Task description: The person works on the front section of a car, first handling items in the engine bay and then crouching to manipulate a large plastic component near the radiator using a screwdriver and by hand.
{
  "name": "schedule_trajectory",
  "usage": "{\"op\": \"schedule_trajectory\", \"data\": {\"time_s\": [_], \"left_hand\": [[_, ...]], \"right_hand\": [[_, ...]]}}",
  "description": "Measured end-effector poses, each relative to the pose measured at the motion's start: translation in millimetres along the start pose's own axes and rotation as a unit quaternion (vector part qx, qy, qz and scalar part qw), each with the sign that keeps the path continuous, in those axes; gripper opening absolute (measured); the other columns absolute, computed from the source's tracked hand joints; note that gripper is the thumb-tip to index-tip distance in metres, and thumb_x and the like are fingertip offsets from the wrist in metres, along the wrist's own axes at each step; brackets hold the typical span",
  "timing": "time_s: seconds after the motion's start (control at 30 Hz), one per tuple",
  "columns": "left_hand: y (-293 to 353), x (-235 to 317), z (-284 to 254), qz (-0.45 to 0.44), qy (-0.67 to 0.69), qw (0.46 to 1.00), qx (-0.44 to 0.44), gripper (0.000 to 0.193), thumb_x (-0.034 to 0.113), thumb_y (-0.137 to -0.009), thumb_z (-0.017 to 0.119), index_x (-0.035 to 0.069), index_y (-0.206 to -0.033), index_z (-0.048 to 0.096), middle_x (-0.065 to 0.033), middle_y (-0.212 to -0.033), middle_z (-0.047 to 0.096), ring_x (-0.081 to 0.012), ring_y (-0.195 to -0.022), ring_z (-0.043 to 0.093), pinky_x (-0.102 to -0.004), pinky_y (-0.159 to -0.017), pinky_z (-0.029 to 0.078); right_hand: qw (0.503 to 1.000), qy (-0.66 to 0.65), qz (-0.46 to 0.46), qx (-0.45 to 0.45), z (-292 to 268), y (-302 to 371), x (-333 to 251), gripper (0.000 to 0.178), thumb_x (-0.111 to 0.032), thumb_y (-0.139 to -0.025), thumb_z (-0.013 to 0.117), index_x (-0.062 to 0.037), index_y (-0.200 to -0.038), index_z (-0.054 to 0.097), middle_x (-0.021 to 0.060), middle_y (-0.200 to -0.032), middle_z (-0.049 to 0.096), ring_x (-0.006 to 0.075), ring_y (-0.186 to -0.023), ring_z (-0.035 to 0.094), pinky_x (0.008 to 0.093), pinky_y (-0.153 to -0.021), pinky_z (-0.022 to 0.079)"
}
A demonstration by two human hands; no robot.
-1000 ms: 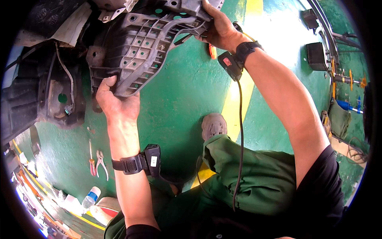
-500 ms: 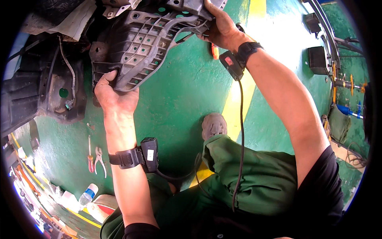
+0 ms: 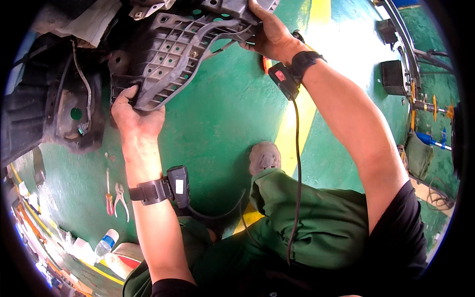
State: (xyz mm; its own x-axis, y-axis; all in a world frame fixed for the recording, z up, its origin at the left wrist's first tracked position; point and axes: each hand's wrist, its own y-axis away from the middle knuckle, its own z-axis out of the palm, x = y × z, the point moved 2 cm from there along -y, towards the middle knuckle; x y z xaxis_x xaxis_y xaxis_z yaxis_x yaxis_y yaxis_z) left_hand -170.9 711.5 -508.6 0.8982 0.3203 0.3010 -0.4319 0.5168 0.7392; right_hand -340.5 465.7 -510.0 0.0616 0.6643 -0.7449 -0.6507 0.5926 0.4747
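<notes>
A ribbed grey plastic car panel (image 3: 170, 54) with many small holes spans the upper middle, held between both hands. My left hand (image 3: 137, 115) closes on its lower left corner, the thumb over the near edge. Higher up, my right hand (image 3: 273, 38) grips the panel's far right end, thumb on top and fingers mostly hidden beneath. Against the panel's left side lies a dark metal part (image 3: 118, 60) with a round hole; whether the two are joined I cannot tell.
Dark vehicle bodywork (image 3: 59, 99) with a hanging wire fills the left. On the green floor lie a screwdriver (image 3: 109, 203), pliers (image 3: 119, 200) and a plastic bottle (image 3: 107, 243). An orange-handled object (image 3: 267, 65) lies below my right wrist. A cable (image 3: 298, 168) runs down from that wrist.
The panel and both my hands have shifted slightly left, and my left hand slightly up. Both grips stay closed. The whole view has also drifted a little.
</notes>
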Motion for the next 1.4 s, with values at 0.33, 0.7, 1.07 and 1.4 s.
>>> {"op": "schedule_trajectory", "data": {"time_s": [0.33, 0.7, 1.07, 1.4], "left_hand": [[-8, 4, 2, 0.015, 0.024, 0.999, 0.024, 0.035, 0.012, -0.081, 0.052, -0.002, -0.113, 0.057, -0.0183, -0.121, 0.059, -0.0373, -0.114, 0.054, -0.0575, -0.103, 0.038], [3, 1, 2, -0.001, 0.023, 1.0, 0.003, 0.023, 0.011, -0.085, 0.052, -0.002, -0.102, 0.06, -0.0141, -0.104, 0.067, -0.0299, -0.097, 0.066, -0.0457, -0.089, 0.052], [-4, 5, 0, -0.005, 0.039, 0.999, -0.013, 0.027, 0.014, -0.084, 0.051, -0.002, -0.104, 0.058, -0.0181, -0.11, 0.064, -0.0348, -0.102, 0.06, -0.0522, -0.097, 0.045], [-10, 8, -4, -0.012, 0.062, 0.997, -0.037, 0.022, 0.01, -0.085, 0.05, -0.003, -0.1, 0.057, -0.0174, -0.105, 0.066, -0.0332, -0.098, 0.065, -0.048, -0.093, 0.05]], "right_hand": [[1.0, 0.001, -0.006, -0.01, 9, 0, 1, 0.04, -0.055, -0.091, 0.057, -0.0169, -0.095, 0.066, 0.0008, -0.082, 0.068, 0.0158, -0.069, 0.062, 0.0295, -0.06, 0.047], [0.999, 0.023, 0.025, 0.01, 11, 2, 0, 0.044, -0.059, -0.091, 0.053, -0.0168, -0.096, 0.066, 0.0019, -0.085, 0.069, 0.0172, -0.071, 0.063, 0.0324, -0.063, 0.048], [0.999, 0.008, -0.035, 0.039, 14, 3, 1, 0.043, -0.054, -0.093, 0.055, -0.0175, -0.115, 0.058, 0.0006, -0.108, 0.065, 0.0153, -0.096, 0.06, 0.0386, -0.085, 0.043], [0.998, -0.046, -0.026, 0.031, 11, -10, 7, 0.045, -0.05, -0.094, 0.055, -0.014, -0.121, 0.058, 0.0058, -0.113, 0.068, 0.021, -0.103, 0.063, 0.0429, -0.094, 0.046]]}}
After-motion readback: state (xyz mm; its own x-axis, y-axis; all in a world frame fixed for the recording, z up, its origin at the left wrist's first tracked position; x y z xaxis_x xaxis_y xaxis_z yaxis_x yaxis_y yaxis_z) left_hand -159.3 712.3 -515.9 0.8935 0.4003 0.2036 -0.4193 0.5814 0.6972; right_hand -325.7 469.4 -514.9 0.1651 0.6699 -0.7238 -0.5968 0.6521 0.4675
